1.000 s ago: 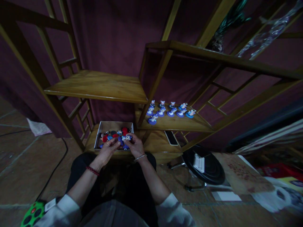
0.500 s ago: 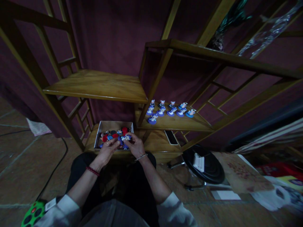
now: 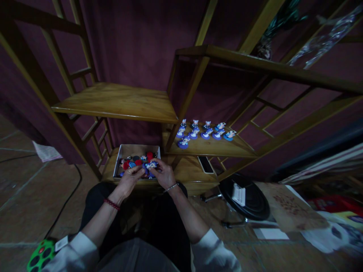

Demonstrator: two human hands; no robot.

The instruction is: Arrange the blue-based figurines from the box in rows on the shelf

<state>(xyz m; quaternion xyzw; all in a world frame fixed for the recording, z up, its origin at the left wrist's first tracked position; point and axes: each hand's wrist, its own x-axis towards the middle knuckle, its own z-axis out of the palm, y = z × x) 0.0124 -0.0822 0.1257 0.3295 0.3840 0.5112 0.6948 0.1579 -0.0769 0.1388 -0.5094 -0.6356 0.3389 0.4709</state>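
Over the front of an open cardboard box [image 3: 116, 166], my two hands hold a small purple-and-white figurine [image 3: 152, 165] between them. My left hand [image 3: 132, 179] pinches its purple base side with thumb and fingers. My right hand [image 3: 164, 175] grips the white figure from the right, fingers closed round it. Inside the box lie several more figurines [image 3: 138, 162] with red, blue and purple parts. To the right, several purple-based figurines [image 3: 194, 133] stand upright in rows on a wooden shelf [image 3: 221, 148], along with others in black and blue.
A phone [image 3: 205, 164] lies on the lower board right of the box. An upper shelf board [image 3: 116, 102] overhangs the box, and a post [image 3: 187, 102] rises beside the standing figurines. A black stool [image 3: 246, 196] and plastic bags [image 3: 326, 234] are on the floor at right.
The figurine in my hands looks slightly turned. Otherwise the hands stay almost in place, and the standing figurines are unchanged.
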